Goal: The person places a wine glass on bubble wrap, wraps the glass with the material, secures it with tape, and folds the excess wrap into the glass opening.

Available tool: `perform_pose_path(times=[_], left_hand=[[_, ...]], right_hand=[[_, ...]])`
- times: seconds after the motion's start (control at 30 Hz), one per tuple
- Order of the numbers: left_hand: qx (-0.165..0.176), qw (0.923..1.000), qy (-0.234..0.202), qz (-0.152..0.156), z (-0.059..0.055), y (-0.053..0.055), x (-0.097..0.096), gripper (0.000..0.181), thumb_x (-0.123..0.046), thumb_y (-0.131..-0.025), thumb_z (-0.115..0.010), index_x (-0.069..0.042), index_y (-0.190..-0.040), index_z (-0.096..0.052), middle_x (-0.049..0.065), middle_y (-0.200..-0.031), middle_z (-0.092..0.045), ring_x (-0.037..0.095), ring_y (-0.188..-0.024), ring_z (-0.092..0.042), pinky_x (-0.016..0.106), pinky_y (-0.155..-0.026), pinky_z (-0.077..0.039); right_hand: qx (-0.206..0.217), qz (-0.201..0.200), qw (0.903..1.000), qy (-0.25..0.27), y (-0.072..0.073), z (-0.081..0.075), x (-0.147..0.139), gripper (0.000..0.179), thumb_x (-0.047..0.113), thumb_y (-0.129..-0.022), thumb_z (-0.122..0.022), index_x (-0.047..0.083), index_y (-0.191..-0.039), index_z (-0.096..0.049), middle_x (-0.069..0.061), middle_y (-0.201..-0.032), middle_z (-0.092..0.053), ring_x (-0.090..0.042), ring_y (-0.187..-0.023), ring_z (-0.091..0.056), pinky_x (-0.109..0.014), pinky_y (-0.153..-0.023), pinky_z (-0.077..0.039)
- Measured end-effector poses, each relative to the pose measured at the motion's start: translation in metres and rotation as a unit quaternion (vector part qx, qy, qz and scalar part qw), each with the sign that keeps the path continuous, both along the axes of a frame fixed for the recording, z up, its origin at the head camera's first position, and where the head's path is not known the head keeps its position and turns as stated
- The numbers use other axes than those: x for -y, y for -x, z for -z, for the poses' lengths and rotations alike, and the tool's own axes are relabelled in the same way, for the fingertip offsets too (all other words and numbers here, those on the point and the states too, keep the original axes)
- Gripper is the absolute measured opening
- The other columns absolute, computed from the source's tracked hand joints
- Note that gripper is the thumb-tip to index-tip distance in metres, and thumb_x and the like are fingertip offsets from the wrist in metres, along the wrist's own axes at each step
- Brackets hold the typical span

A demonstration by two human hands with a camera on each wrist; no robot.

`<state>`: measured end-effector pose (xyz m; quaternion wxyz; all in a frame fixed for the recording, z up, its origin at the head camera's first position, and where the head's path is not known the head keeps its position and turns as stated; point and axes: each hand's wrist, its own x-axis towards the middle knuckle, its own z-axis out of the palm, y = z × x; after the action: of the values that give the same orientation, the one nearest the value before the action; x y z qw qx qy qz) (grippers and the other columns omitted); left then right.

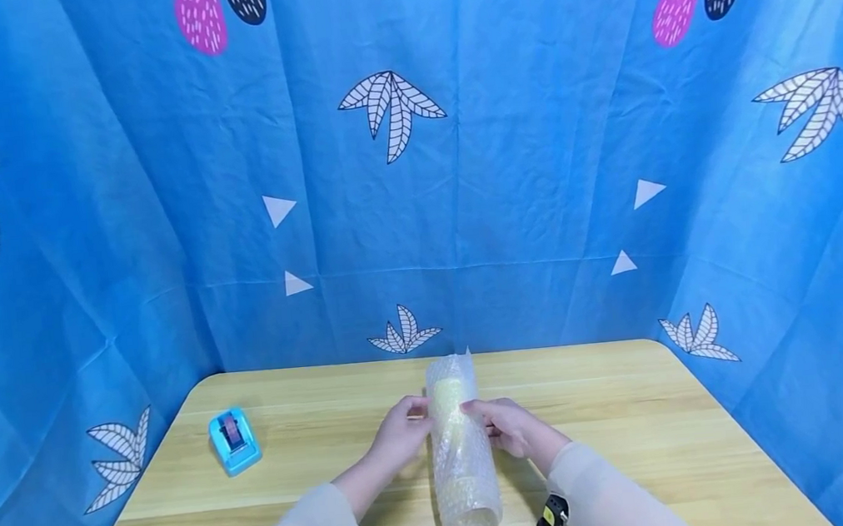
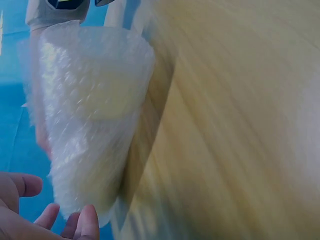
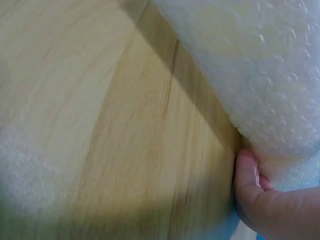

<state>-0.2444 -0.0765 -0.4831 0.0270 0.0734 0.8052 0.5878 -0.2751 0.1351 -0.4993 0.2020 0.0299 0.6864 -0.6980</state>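
A roll of clear bubble wrap (image 1: 465, 460) lies lengthwise on the wooden table, its open end toward me. Through the layers something pale yellow shows; its kind is hidden. My left hand (image 1: 400, 433) is at the roll's left side. In the left wrist view, that hand's thumb and fingers (image 2: 89, 220) are spread apart, with the fingertips beside the far end of the wrap. My right hand (image 1: 513, 427) holds the right side, thumb on top and fingers bent low against the plastic, as the right wrist view also shows.
A light blue tape dispenser (image 1: 235, 441) with a roll of tape in it stands at the left of the table (image 1: 615, 413). A blue patterned curtain (image 1: 533, 161) hangs behind the table and along both sides.
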Motion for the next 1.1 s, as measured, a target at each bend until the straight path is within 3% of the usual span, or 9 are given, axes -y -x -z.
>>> perform_pose_path(times=[0.2, 0.43, 0.77, 1.1], left_hand=[[-0.038, 0.997, 0.067, -0.008, -0.013, -0.006, 0.029, 0.03, -0.009, -0.093, -0.065, 0.004, -0.12, -0.063, 0.014, -0.111, -0.066, 0.031, -0.1, -0.065, 0.043, -0.085, -0.057], [-0.028, 0.994, 0.092, -0.052, -0.017, -0.013, 0.07, 0.028, -0.011, -0.096, -0.063, 0.002, -0.121, -0.064, 0.01, -0.111, -0.067, 0.029, -0.103, -0.064, 0.044, -0.088, -0.056], [-0.011, 0.9894, 0.112, -0.091, -0.025, -0.025, 0.124, 0.032, -0.016, -0.1, -0.059, 0.002, -0.127, -0.061, 0.015, -0.121, -0.064, 0.036, -0.114, -0.06, 0.049, -0.093, -0.053], [-0.017, 0.9789, 0.155, -0.132, -0.035, -0.03, 0.177, 0.039, -0.018, -0.103, -0.053, 0.009, -0.13, -0.056, 0.026, -0.124, -0.062, 0.042, -0.117, -0.057, 0.05, -0.093, -0.052]], right_hand=[[0.0, -0.002, 1.0, -0.005, 0.001, 0.001, -0.002, 0.039, 0.027, -0.09, -0.069, -0.006, -0.11, -0.063, -0.004, -0.086, -0.068, -0.014, -0.077, -0.064, -0.027, -0.072, -0.055], [-0.003, -0.011, 0.9999, 0.004, 0.001, 0.004, -0.002, 0.04, 0.028, -0.09, -0.069, -0.006, -0.111, -0.063, -0.004, -0.086, -0.068, -0.015, -0.078, -0.064, -0.028, -0.074, -0.055], [0.0, -0.008, 0.9999, 0.01, 0.0, 0.009, 0.0, 0.031, 0.026, -0.089, -0.071, -0.001, -0.102, -0.067, 0.0, -0.078, -0.066, -0.01, -0.071, -0.059, -0.024, -0.069, -0.053], [-0.006, -0.007, 0.9999, 0.008, 0.001, 0.007, -0.002, 0.032, 0.026, -0.089, -0.07, -0.003, -0.104, -0.066, -0.001, -0.08, -0.068, -0.011, -0.072, -0.062, -0.025, -0.07, -0.054]])
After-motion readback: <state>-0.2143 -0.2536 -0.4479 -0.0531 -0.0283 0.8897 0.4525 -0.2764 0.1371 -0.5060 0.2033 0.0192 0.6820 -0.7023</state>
